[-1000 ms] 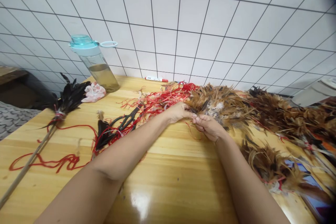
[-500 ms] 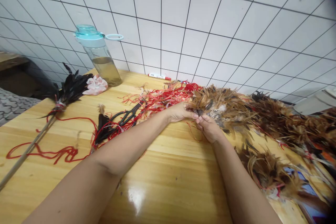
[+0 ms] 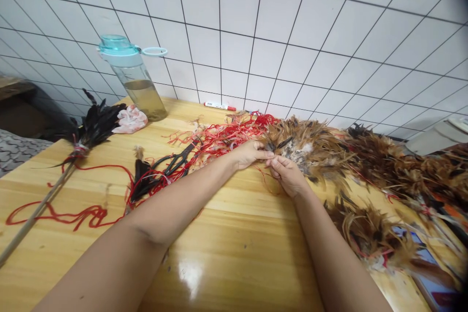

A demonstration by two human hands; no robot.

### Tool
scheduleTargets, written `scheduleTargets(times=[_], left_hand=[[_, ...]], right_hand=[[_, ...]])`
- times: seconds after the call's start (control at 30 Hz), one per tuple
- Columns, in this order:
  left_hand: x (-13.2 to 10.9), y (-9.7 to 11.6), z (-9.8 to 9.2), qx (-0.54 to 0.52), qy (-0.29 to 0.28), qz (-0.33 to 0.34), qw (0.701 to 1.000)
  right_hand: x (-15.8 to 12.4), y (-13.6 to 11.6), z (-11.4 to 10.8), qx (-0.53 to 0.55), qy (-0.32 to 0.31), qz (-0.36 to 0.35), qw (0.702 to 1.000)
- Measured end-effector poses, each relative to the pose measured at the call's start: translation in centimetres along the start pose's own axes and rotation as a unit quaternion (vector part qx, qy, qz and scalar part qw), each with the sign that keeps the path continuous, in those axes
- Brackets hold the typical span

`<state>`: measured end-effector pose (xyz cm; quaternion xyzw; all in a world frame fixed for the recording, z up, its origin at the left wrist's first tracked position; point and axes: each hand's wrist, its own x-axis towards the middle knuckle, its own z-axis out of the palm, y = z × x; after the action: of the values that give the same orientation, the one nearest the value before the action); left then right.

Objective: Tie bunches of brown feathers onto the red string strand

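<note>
My left hand point(image 3: 248, 154) and my right hand point(image 3: 288, 175) meet at the near edge of a bunch of brown rooster feathers point(image 3: 307, 148), and their fingertips pinch a few dark feathers. A tangle of red plastic string point(image 3: 226, 139) runs from the bunch toward the left, just past my left hand. Black-handled scissors point(image 3: 175, 162) lie in the strings beyond my left forearm. Longer strips of brown feathers point(image 3: 402, 168) stretch to the right, and another feather clump point(image 3: 369, 234) lies near my right forearm.
A black feather duster point(image 3: 93, 129) on a wooden stick lies at left on the varnished wooden table point(image 3: 234, 273), with loose red yarn point(image 3: 62, 215) nearby. A water bottle point(image 3: 133, 80), pink cloth point(image 3: 130, 119) and red marker point(image 3: 219, 106) stand along the white tiled wall point(image 3: 234, 44).
The whole view has shifted slightly. My hands stay together at the feather bunch, with only small shifts of the fingers.
</note>
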<state>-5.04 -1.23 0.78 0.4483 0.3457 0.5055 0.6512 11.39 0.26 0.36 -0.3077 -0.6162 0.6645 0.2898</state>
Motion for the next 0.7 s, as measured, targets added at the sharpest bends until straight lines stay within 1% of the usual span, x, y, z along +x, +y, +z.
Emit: scheduleTargets(times=[0.1, 0.17, 0.27, 0.33, 0.37, 0.43, 0.5, 0.53, 0.6, 0.63, 0.7], left_hand=[[-0.3, 0.6, -0.2, 0.047, -0.043, 0.004, 0.998], [-0.4, 0.9, -0.3, 0.063, -0.057, 0.015, 0.996], [-0.3, 0.9, -0.3, 0.057, -0.048, 0.036, 0.997], [-0.1, 0.8, -0.3, 0.052, -0.034, 0.049, 0.997], [0.0, 0.8, -0.2, 0.051, -0.019, 0.060, 0.997], [0.2, 0.9, -0.2, 0.049, 0.033, 0.088, 0.994], [0.5, 1.0, -0.4, 0.068, 0.108, 0.122, 0.984], [0.6, 1.1, -0.6, 0.094, 0.147, 0.134, 0.975], [0.7, 1.1, -1.0, 0.185, 0.211, 0.147, 0.948], [0.7, 1.1, -1.2, 0.243, 0.233, 0.151, 0.930], [0.6, 0.9, -1.4, 0.362, 0.245, 0.162, 0.885]], right_hand=[[0.0, 0.0, -0.1, -0.022, -0.013, 0.001, 1.000], [0.0, 0.2, -0.1, -0.034, -0.005, 0.006, 0.999], [0.1, 0.4, 0.0, -0.023, 0.018, 0.011, 1.000], [0.2, 0.4, 0.1, 0.001, 0.029, 0.001, 1.000], [0.2, 0.3, 0.1, 0.014, 0.034, -0.008, 0.999], [0.3, 0.2, 0.0, 0.041, 0.045, -0.025, 0.998], [0.4, 0.1, -0.2, 0.067, 0.057, -0.036, 0.995], [0.4, 0.1, -0.4, 0.079, 0.063, -0.040, 0.994], [0.5, 0.0, -0.7, 0.091, 0.074, -0.049, 0.992], [0.5, 0.0, -0.9, 0.092, 0.081, -0.056, 0.991], [0.5, 0.0, -1.2, 0.086, 0.097, -0.069, 0.989]])
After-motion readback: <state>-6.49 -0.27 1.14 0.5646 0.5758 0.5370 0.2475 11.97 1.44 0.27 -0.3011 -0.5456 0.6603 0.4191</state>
